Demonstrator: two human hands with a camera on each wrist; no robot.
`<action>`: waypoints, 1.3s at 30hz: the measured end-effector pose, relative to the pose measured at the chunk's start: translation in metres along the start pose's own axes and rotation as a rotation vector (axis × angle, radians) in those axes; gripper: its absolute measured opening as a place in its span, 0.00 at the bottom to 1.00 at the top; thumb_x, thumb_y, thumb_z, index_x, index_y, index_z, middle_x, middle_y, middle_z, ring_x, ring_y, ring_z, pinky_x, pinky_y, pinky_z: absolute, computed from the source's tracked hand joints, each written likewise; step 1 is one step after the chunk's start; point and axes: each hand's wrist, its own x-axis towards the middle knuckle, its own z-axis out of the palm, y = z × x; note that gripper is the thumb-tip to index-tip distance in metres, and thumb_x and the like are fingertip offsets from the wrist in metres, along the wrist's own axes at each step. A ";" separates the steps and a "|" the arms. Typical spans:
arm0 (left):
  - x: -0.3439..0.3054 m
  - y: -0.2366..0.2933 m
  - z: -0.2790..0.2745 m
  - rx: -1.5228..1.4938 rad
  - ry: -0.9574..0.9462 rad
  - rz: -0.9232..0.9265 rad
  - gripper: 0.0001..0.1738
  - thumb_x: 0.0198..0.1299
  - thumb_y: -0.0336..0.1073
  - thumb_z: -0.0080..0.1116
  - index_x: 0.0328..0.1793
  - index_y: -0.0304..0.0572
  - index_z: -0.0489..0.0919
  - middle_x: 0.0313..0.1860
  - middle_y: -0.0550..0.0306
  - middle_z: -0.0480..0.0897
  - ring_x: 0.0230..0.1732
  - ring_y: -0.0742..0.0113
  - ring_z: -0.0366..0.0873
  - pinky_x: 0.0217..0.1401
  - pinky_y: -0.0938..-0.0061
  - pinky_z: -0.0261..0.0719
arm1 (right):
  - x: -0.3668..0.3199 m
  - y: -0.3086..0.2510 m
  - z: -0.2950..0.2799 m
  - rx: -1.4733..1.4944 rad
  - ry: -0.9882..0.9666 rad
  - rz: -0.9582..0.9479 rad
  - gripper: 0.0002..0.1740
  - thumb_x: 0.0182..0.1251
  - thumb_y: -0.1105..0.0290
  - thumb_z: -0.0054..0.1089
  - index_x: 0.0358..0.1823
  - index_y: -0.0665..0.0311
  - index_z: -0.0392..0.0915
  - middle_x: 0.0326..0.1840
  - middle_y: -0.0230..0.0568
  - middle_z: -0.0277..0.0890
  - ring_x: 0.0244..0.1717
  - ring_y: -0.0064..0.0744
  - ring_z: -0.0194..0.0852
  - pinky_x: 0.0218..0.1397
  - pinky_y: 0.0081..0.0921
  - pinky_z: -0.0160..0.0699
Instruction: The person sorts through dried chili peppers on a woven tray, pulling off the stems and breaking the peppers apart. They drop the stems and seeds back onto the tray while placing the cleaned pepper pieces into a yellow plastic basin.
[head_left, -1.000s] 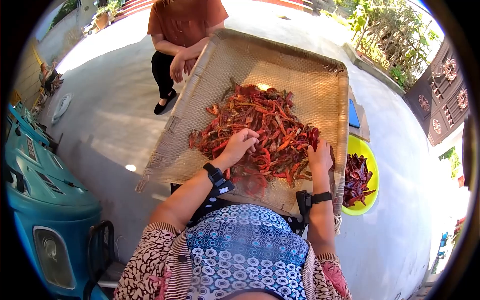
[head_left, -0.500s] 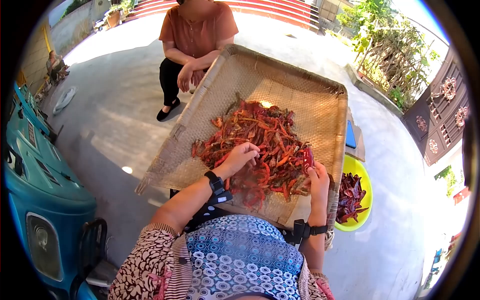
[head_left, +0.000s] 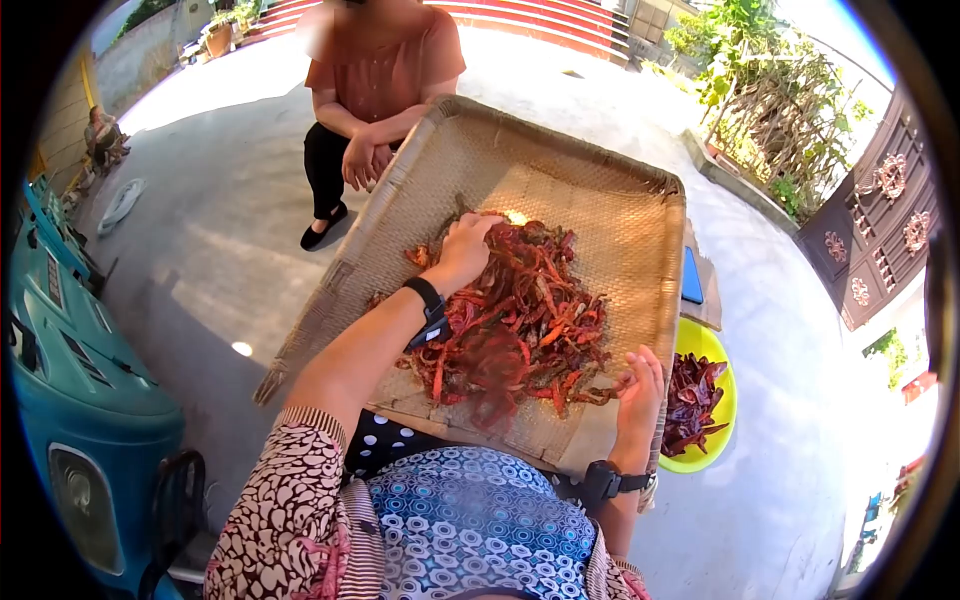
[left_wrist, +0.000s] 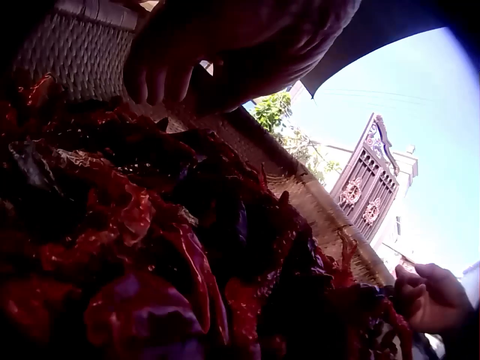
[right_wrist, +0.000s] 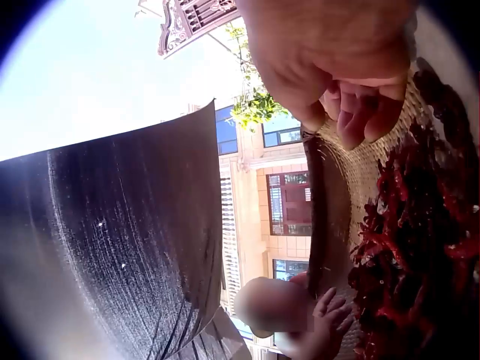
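A heap of dried red chili peppers lies in a large shallow woven tray over the wearer's lap. My left hand reaches to the heap's far left part, its fingers bent downward over the peppers. In the left wrist view, those fingers hang just above the chilies, with no pepper seen between them. Near the tray's right rim, my right hand is held up with loosely curled fingers. The right wrist view shows no pepper in that hand.
Right of the tray, a yellow-green basin holds darker red chilies. A blue flat object lies on cardboard nearby. Beyond the tray's far left edge, a person crouches. At the left stands a teal vehicle.
My left hand has moved from the heap's middle to its far left part. A red chili pinched in my right hand half a second ago is no longer seen there.
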 end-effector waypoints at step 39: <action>-0.132 0.061 -0.012 -1.098 -0.710 -0.413 0.18 0.71 0.31 0.51 0.65 0.38 0.70 0.44 0.59 0.81 0.36 0.76 0.76 0.34 0.83 0.74 | -0.040 0.031 0.052 -0.392 -0.649 0.154 0.13 0.77 0.61 0.50 0.45 0.64 0.76 0.30 0.29 0.75 0.26 0.17 0.71 0.32 0.16 0.72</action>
